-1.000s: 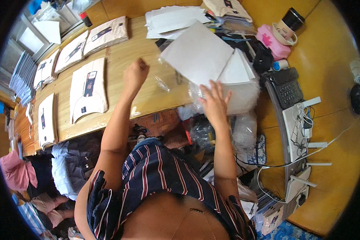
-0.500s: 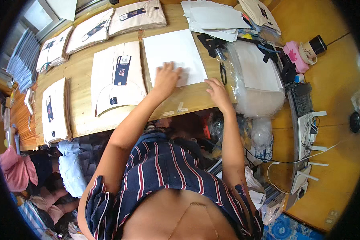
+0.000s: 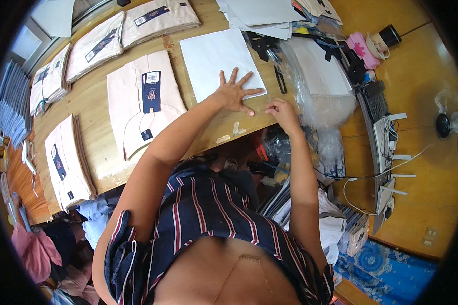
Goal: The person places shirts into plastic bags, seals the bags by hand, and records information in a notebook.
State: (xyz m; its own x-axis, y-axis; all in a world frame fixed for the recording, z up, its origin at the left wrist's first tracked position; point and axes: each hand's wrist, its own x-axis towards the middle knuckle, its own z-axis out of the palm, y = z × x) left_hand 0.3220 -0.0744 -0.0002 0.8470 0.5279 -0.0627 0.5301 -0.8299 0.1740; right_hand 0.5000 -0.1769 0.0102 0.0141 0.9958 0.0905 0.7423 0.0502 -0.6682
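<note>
Just right of a folded shirt (image 3: pixel 132 104), at eight o'clock from it, a white sheet (image 3: pixel 208 56) lies flat on a table (image 3: pixel 94 101), on a spot bare a second ago. The left hand (image 3: pixel 234 96), curled and blurred half a second earlier, is now splayed on the sheet, which appears to steady it. Its fingers spread wide at the sheet's five o'clock, thumb past the near edge. At four o'clock, just off the near corner, the right hand (image 3: pixel 285 113) has thumb and fingers drawn narrow; whether they pinch anything thin cannot be told. Plastic bags (image 3: pixel 320 109) lie toward three o'clock.
</note>
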